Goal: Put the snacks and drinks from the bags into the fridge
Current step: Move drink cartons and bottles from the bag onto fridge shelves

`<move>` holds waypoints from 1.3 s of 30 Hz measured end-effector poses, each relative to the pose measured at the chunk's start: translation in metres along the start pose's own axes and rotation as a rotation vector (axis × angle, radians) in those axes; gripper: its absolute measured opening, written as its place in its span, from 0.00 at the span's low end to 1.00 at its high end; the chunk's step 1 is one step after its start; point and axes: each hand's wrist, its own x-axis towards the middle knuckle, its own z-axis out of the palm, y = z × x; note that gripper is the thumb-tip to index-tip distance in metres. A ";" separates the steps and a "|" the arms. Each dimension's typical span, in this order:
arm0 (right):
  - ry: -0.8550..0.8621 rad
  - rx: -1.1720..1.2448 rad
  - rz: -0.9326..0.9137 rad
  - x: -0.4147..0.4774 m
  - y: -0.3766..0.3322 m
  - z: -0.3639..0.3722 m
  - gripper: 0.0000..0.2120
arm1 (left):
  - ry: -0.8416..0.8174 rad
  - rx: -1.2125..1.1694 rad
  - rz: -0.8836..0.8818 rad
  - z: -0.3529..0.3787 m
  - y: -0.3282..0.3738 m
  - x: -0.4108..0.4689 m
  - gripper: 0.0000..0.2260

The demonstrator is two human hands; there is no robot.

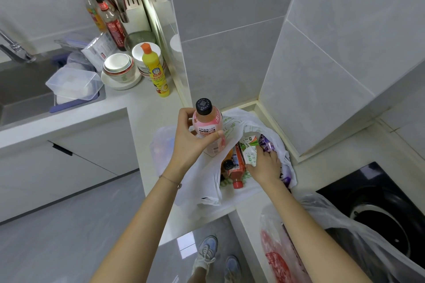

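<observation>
**Pink drink in the left hand, right hand down in the bag**

At the centre of the frame the left hand (188,142) holds a pink-labelled plastic drink bottle with a black screw cap (208,128) upright. The thumb crosses the label and the fingers curl round the far side just below the shoulder. The bottle looks full, so it is probably fairly heavy, stiff-walled and smooth. A wrap round the label band seems a safer hold than the cap.

Just below and right of it, a thin white plastic shopping bag (202,181) lies open on the pale worktop (147,108). It is soft and would slump if tugged. Inside are a green-and-white drink carton (249,151), a red-capped bottle of red drink (236,170) on its side, and a glossy purple packet (266,142).

The right hand (266,165) reaches into the bag palm down, fingers over the carton's edge. I cannot tell whether it has closed on the carton. No fridge is in view.
</observation>
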 end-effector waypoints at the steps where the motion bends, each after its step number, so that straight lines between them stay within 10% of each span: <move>1: -0.007 0.025 0.011 -0.001 -0.001 -0.001 0.34 | -0.003 -0.003 0.001 0.000 0.000 -0.001 0.26; 39: 0.341 0.467 0.048 -0.052 -0.017 -0.057 0.33 | -0.089 -0.026 0.025 -0.001 0.007 -0.005 0.25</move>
